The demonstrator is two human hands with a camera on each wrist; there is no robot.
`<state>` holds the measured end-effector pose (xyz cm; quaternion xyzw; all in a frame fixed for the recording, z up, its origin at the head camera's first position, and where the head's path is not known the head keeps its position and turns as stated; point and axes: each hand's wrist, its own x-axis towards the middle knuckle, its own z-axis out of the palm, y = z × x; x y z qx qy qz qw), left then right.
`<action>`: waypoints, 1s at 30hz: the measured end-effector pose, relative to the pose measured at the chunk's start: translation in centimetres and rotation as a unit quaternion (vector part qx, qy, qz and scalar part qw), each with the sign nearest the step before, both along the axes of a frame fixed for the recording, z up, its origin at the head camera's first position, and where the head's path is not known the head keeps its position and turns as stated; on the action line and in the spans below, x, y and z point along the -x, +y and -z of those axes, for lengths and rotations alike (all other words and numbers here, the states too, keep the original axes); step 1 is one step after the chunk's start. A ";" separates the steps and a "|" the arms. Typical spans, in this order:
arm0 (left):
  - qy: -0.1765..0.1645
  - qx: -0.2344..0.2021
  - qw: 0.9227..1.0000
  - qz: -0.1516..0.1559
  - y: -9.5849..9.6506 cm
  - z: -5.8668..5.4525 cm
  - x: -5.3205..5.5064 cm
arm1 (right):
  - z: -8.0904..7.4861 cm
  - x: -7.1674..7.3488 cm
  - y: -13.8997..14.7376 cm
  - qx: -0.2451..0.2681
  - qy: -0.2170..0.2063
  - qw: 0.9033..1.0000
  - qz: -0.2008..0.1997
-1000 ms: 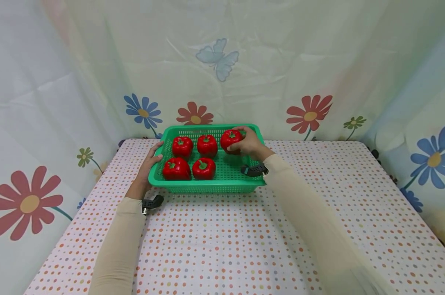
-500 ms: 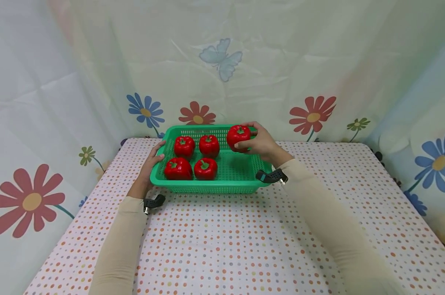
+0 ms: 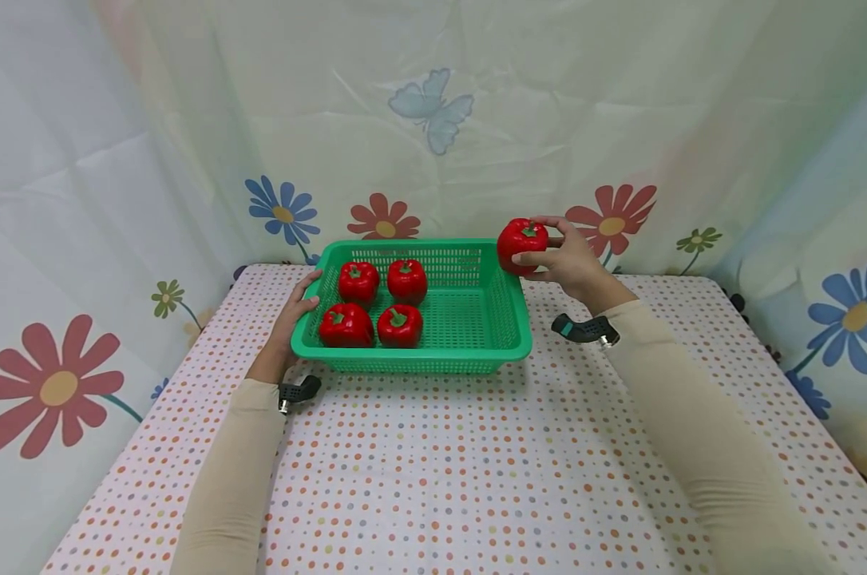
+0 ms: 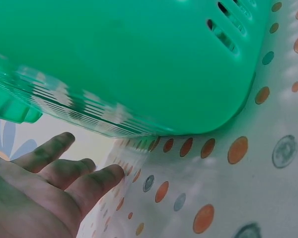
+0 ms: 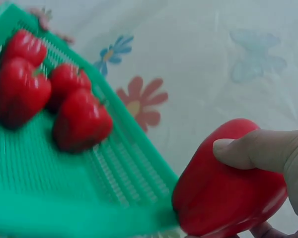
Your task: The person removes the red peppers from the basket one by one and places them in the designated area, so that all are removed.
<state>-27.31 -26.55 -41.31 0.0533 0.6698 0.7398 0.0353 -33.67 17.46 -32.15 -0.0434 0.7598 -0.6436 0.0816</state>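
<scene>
My right hand [image 3: 573, 259] holds a red bell pepper [image 3: 521, 246] above the right end of a green plastic basket [image 3: 433, 355]. In the right wrist view the thumb [image 5: 238, 151] presses on the side of that bell pepper [image 5: 228, 183], and the other fingers are mostly hidden behind it. Several more red bell peppers [image 3: 400, 326] sit in the left half of the basket, stems up. My left hand [image 3: 290, 315] rests at the basket's left rim. The left wrist view shows its fingers [image 4: 97, 186] extended beside the basket's outer wall, not wrapped round it.
The basket stands on a table with a dotted cloth [image 3: 405, 471], close to its back edge. Behind it hangs a curtain [image 3: 520, 120] printed with flowers and a butterfly. Dotted tabletop extends to the right of the basket and in front of it.
My right hand has lifted the bell pepper out of the basket's right half and carried it up and rightward over the rim. The left hand stays at the left rim.
</scene>
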 end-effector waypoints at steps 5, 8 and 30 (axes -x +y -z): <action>-0.002 -0.001 1.000 0.000 0.0 0.0 0.0 | 1.0 0.5 1.9 -0.013 0.006 0.999 0.029; -0.003 -0.007 1.000 0.000 -0.1 0.0 0.0 | 2.4 1.0 2.8 -0.030 0.001 0.999 0.043; 0.006 -0.003 1.000 0.005 -0.3 0.5 0.4 | 8.6 2.3 4.9 -0.111 -0.044 0.990 0.072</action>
